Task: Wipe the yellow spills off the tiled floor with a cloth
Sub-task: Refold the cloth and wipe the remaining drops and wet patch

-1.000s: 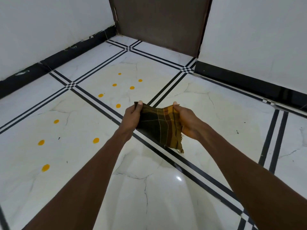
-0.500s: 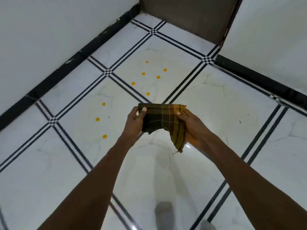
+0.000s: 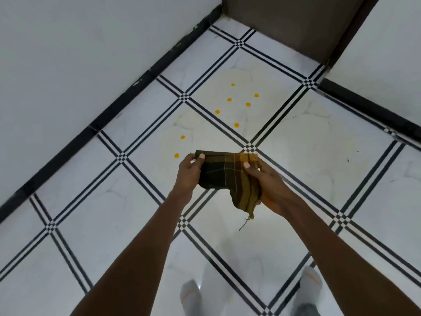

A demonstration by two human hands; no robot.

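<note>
A folded dark checked cloth (image 3: 224, 176) with yellow stripes hangs in the air between both hands, well above the floor. My left hand (image 3: 189, 173) pinches its left edge and my right hand (image 3: 267, 183) grips its right side, where a frayed corner dangles. Several small yellow spills dot the white tiled floor (image 3: 102, 213) beyond the cloth: one cluster (image 3: 237, 103) on the far tile, and two drops (image 3: 179, 145) on the nearer tile just left of my left hand.
White walls with a black skirting (image 3: 114, 110) run along the left and the far right. A brown door (image 3: 300, 21) stands in the far corner. Two feet in grey socks (image 3: 191, 293) stand at the bottom of the view.
The view has tilted downward and drawn back, so the spills sit farther up and the feet show. Both hands have kept their hold on the cloth, now stretched a little flatter.
</note>
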